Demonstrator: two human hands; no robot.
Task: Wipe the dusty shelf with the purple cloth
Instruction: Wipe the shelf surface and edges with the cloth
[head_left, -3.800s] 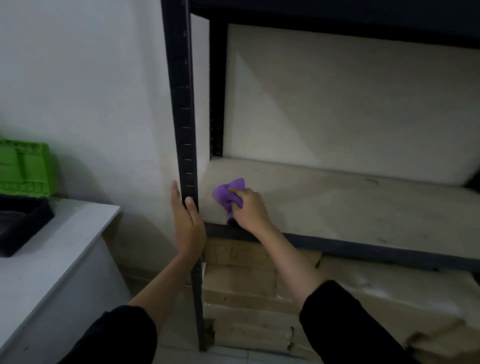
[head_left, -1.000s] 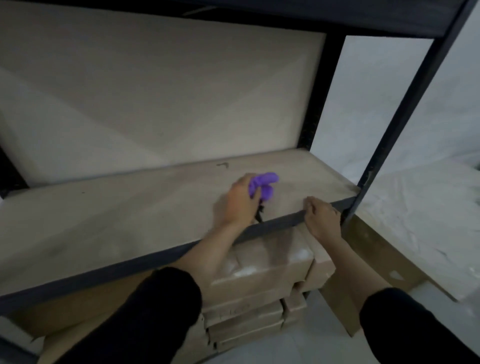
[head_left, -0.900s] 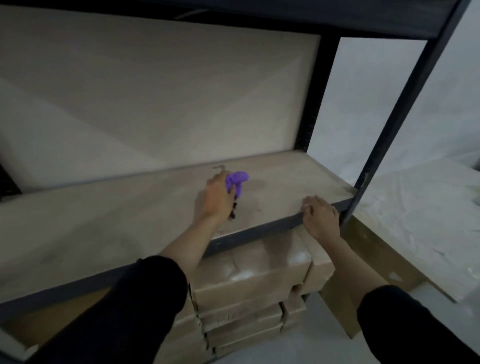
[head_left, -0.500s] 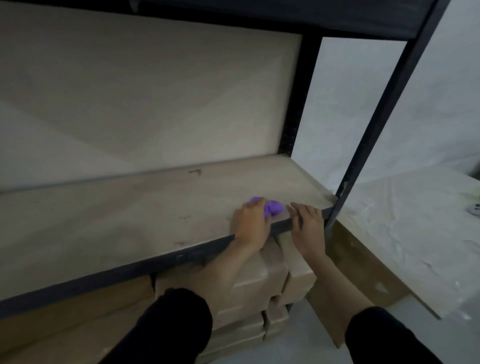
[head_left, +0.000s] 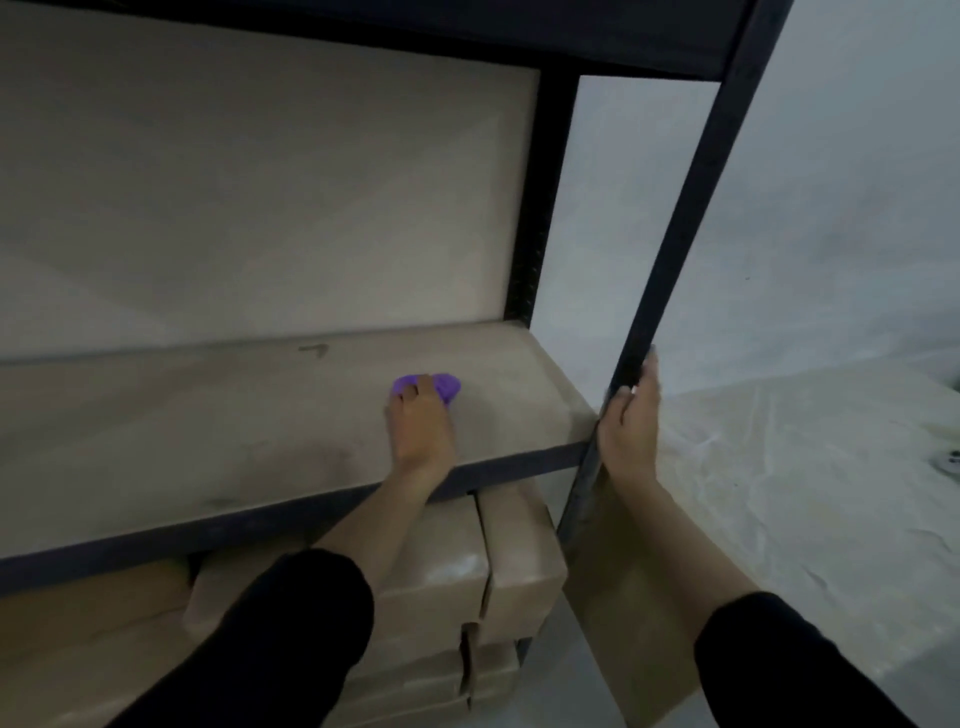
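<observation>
The dusty beige shelf board (head_left: 208, 431) runs across the view in a dark metal frame. My left hand (head_left: 422, 431) presses the bunched purple cloth (head_left: 445, 385) flat on the board near its right end; my fingers cover most of the cloth. My right hand (head_left: 629, 421) grips the dark front right upright post (head_left: 675, 249) just above shelf level.
Brown wrapped cartons (head_left: 467, 587) are stacked under the shelf. A pale crinkled sheet-covered surface (head_left: 805, 493) lies to the right, with a small round metal item (head_left: 949, 460) at its edge. A dark upper shelf (head_left: 467, 31) hangs overhead. A flat cardboard piece (head_left: 628, 618) leans by the post.
My left hand has slid the cloth from the front edge back onto the board. My right hand left the shelf's front rim and took hold of the upright post.
</observation>
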